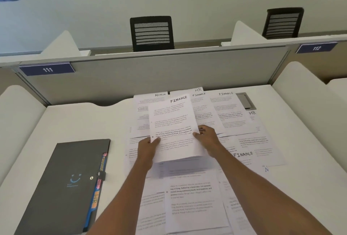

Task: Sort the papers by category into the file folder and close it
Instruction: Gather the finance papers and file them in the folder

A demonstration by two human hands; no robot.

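A sheet headed FINANCE [172,120] is lifted above the desk, tilted toward me. My left hand [148,146] pinches its lower left edge with the thumb on top. My right hand [205,137] grips its lower right edge. Under it, several printed papers [231,114] lie spread over the desk, headed ADMIN, HR and FINANCE. A dark grey file folder [69,178] lies shut on the left of the desk, with coloured tabs marked FINANCE and HR [96,198] sticking out of its right side.
The white desk [84,120] ends at a grey partition [150,77] behind the papers. White curved side dividers stand at left [16,114] and right [308,92]. A grey cable hatch [245,100] sits at the back right. Two black chairs stand beyond the partition.
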